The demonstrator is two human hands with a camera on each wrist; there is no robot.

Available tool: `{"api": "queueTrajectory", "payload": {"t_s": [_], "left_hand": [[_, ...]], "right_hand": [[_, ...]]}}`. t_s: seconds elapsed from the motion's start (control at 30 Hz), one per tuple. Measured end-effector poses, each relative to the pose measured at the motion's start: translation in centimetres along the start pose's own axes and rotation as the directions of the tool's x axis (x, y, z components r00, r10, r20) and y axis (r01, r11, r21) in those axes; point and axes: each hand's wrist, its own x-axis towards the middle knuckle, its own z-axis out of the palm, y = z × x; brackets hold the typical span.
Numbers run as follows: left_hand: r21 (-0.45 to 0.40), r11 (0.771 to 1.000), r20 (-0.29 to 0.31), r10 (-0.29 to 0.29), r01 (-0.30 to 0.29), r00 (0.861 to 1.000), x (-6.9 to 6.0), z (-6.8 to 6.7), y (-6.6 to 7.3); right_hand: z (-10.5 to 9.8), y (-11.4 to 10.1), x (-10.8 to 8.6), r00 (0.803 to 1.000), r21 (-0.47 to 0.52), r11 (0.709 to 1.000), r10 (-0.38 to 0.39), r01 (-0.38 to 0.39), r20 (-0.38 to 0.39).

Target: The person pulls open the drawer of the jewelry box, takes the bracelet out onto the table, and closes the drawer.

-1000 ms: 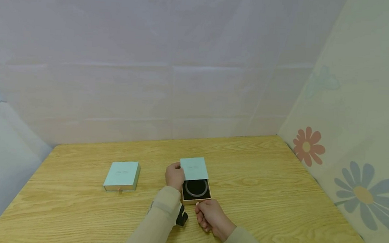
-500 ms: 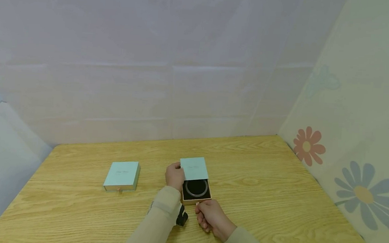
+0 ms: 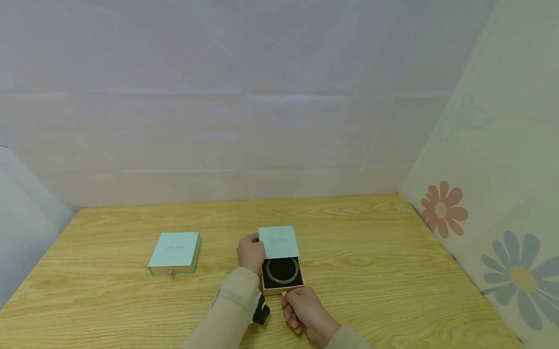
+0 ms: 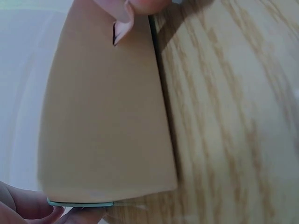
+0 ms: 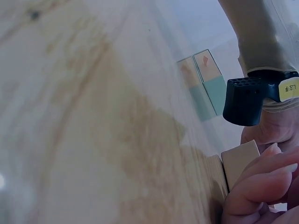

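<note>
A pale mint drawer-style gift box [image 3: 279,242] stands near the middle of the table, its drawer [image 3: 272,291] pulled partway out towards me. On the drawer's black lining lies a ring-shaped bangle [image 3: 281,282]; the sleeve hides its far edge. My left hand [image 3: 251,254] grips the sleeve's left side, thumb on top. At the drawer's front, my right hand [image 3: 306,310] pinches the small pink ribbon tab [image 4: 124,28], with the other fingers curled. The plain tan drawer front [image 4: 107,116] fills much of the left wrist view.
A second mint box [image 3: 175,251], closed, rests to the left on the wood-grain table [image 3: 373,287]. Behind rises a pale cloth wall [image 3: 216,112]; a flower-printed cloth [image 3: 514,183] hangs at the right. A black wrist camera [image 3: 261,310] sits on my left wrist.
</note>
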Motion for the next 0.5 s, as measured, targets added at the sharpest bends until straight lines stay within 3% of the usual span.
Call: {"api": "queueTrajectory", "payload": {"t_s": [0.5], "left_hand": [[-0.008, 1.000, 0.004, -0.004, 0.004, 1.000, 0.07, 0.00, -0.11]], "right_hand": [[0.27, 0.35, -0.02, 1.000, 0.003, 1.000, 0.005, -0.005, -0.017]]}}
